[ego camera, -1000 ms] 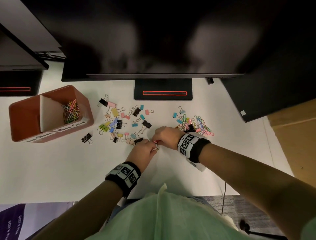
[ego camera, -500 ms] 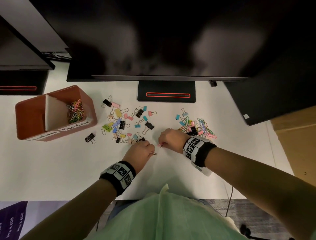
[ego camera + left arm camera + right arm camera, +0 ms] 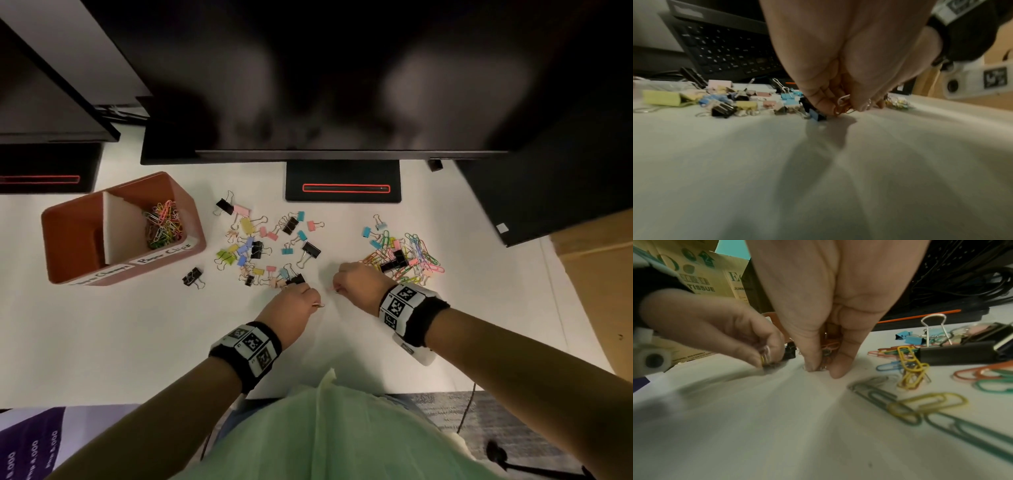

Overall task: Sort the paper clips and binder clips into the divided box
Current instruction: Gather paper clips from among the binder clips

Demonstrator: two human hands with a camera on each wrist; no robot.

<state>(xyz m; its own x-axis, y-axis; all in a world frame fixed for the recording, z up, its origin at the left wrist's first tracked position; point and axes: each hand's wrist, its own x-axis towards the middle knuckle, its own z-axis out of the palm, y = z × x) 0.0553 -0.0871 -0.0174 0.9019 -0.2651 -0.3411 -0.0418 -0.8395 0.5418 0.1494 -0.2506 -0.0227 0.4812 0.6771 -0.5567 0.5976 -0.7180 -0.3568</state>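
Note:
My left hand [image 3: 297, 301] rests low on the white table, its curled fingers pinching paper clips [image 3: 843, 105] beside the binder clip pile [image 3: 263, 245]. My right hand [image 3: 356, 281] is a little to its right, fingertips down on the table, pinching small clips [image 3: 829, 345] inside the fist. A mixed heap of coloured paper clips and binder clips [image 3: 404, 257] lies behind the right wrist. The red divided box [image 3: 68, 270] stands at the left; its right compartment holds coloured paper clips [image 3: 162, 222].
A monitor stand base [image 3: 342, 181] sits behind the piles under the dark screen. One black binder clip [image 3: 192, 277] lies apart, near the box. A cardboard carton [image 3: 603, 291] stands off the table's right edge. Bare table lies in front of both hands.
The two hands were touching around a clip a second ago; they have drawn apart, the left hand moving left with clips, the right hand staying down near the right heap.

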